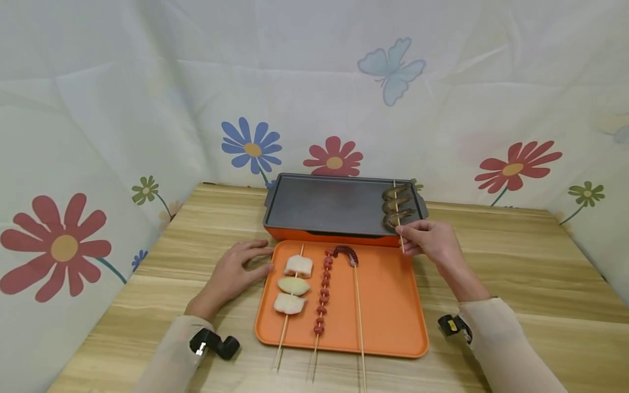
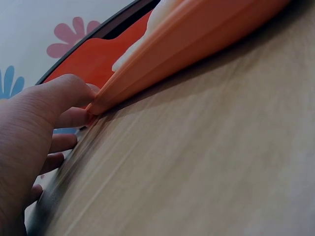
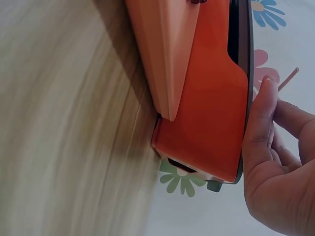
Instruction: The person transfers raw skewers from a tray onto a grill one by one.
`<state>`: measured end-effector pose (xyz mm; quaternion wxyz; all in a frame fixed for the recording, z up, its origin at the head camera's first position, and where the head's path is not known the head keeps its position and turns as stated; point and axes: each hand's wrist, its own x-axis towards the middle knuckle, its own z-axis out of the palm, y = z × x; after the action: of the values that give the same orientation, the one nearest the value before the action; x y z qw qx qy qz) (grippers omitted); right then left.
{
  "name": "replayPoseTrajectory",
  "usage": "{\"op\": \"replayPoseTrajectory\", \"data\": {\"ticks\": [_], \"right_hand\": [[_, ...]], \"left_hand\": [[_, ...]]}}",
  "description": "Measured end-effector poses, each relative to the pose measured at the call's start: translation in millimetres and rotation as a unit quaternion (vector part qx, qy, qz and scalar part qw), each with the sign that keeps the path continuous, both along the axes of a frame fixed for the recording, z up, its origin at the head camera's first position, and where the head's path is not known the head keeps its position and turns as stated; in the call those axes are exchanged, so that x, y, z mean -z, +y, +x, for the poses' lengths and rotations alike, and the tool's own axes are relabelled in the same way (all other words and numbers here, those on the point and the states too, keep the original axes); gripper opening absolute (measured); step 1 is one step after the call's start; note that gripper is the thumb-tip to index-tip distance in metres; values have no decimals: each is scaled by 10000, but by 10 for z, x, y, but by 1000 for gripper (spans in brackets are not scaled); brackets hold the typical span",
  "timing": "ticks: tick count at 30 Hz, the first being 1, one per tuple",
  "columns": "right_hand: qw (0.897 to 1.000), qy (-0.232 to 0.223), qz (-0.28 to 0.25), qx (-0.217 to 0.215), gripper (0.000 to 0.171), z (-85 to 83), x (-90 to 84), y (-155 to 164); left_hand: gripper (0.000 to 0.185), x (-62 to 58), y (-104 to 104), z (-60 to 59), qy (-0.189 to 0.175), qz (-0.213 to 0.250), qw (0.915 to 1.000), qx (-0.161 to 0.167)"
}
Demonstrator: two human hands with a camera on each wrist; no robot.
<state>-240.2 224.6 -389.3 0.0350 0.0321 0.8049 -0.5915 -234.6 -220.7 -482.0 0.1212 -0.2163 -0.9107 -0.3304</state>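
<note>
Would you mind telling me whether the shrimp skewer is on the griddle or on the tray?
On the griddle: the shrimp skewer lies at its right end, its stick pinched by the right hand.

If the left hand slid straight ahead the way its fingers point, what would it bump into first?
Most likely the orange tray. The left hand lies on the wooden table with its fingers aimed at the tray's near-left corner, and the left wrist view shows fingertips already at its rim.

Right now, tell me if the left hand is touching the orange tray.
Touching. In the left wrist view, the left hand has a fingertip pressed against the corner of the orange tray; the head view agrees, fingers at the tray's left edge.
</note>
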Motion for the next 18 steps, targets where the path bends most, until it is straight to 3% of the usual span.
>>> {"op": "replayPoseTrajectory", "data": {"ticks": [12, 18], "right_hand": [[9998, 212, 60, 13, 35, 20, -8, 11], [9992, 202, 327, 52, 34, 41, -15, 16]], "left_hand": [[41, -32, -6, 19, -15, -33, 10000, -12], [41, -34, 0, 24, -48, -56, 10000, -10]]}}
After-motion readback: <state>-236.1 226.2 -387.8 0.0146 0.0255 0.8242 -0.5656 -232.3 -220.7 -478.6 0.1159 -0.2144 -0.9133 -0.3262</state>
